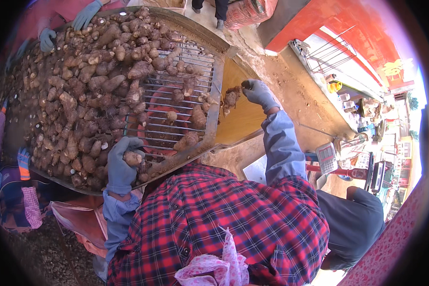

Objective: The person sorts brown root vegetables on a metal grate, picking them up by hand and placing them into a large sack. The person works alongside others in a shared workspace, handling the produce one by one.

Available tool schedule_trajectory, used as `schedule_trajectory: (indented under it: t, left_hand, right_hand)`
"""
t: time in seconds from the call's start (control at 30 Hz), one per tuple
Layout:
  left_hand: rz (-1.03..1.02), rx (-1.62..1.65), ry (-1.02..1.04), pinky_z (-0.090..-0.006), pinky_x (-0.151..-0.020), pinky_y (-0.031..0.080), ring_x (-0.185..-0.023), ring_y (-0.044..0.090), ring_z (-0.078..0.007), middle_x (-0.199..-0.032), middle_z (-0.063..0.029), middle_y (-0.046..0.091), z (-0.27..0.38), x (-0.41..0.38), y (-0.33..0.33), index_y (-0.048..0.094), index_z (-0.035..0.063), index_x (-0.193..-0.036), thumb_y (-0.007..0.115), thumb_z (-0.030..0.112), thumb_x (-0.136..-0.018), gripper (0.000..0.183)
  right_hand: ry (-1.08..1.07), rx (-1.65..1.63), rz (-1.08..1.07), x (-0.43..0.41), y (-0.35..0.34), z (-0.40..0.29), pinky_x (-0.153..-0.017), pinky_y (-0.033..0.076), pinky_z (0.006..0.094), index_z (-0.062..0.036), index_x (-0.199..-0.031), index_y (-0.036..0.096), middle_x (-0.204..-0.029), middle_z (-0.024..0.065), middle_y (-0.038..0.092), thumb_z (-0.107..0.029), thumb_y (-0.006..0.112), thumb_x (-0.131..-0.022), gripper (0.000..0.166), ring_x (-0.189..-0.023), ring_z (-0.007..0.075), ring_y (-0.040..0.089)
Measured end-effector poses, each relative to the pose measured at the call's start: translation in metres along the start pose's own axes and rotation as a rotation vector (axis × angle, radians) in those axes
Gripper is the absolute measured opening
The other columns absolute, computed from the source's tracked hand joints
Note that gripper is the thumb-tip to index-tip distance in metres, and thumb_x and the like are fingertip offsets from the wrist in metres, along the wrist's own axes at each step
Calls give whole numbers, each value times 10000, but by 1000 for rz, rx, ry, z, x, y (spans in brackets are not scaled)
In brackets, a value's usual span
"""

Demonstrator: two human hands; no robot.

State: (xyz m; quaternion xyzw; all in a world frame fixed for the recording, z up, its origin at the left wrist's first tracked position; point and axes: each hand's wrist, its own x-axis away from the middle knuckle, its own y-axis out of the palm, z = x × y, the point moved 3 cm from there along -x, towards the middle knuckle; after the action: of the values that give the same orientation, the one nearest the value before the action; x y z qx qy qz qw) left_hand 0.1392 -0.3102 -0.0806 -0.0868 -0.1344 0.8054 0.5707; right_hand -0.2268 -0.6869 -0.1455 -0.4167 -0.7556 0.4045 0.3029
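A heap of brown taro corms (89,82) covers the sorting table, thinning out over a grate of metal bars (164,118). In a grey glove, my left hand (123,162) is closed around a small taro corm (132,158) at the table's near edge. My right hand (259,93), also gloved, is beyond the table's metal end; a rough, root-covered clump (231,100) is at its fingertips, over a yellow chute (236,125). A few larger corms (198,118) rest on the bars. Beneath the grate a red basin (161,121) shows.
Gloved hands of co-workers (87,14) reach over the heap's far side; another gloved hand (23,162) is at the left. The table's metal rim (214,107) borders the grate. A person in dark clothing (350,225) is at the right, near a scale (378,175). Full sacks (248,12) stand beyond.
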Motion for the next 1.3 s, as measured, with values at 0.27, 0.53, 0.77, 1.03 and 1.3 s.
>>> schedule_trajectory:
  t: [0.27, 0.53, 0.77, 1.03, 1.3]
  left_hand:
    - [-101, 92, -12, -302, -714, 615, -840, 728, -187, -1128, -153, 714, 15, -31, 20, 673, -46, -1271, 548, -70, -942, 353]
    - [-194, 67, 17, -308, -755, 620, -853, 715, -164, -1206, -169, 710, 2, -27, 29, 632, -51, -1335, 640, 2, -950, 388]
    - [-346, 423, -42, -288, -663, 599, -829, 703, -153, -1307, -167, 667, 8, -30, 68, 511, 1, -1470, 477, 245, -1147, 406]
    - [132, 703, -90, -299, -766, 591, -856, 704, -165, -1058, -120, 727, 44, 20, -28, 548, -57, -1410, 572, 346, -1106, 506]
    - [1081, -438, -162, -338, -928, 549, -1114, 649, -215, -1371, -134, 621, -88, 222, -260, 456, 17, -1567, 553, 337, -1091, 581]
  right_hand:
    - [-861, 90, -113, 79, 56, -192, -1017, 486, 481, -143, -1212, 730, -1282, 114, 673, -321, 713, -919, 344, -1232, 314, 611]
    - [-663, 127, -78, 72, 45, -96, -1016, 520, 479, -101, -1310, 685, -1315, 186, 647, -275, 747, -910, 440, -1187, 378, 642]
    - [-689, -638, -210, 93, 40, -217, -953, 575, 363, -10, -1472, 574, -1178, 148, 731, -178, 710, -989, 530, -1101, 228, 707]
    - [-927, 224, 186, 22, 77, -249, -1078, 445, 543, -112, -1302, 696, -1151, 122, 681, -485, 665, -975, 496, -1163, 363, 630]
    - [-610, 313, -12, -4, 75, -146, -1068, 426, 527, -219, -1185, 745, -1214, 67, 684, -405, 712, -901, 341, -1217, 324, 603]
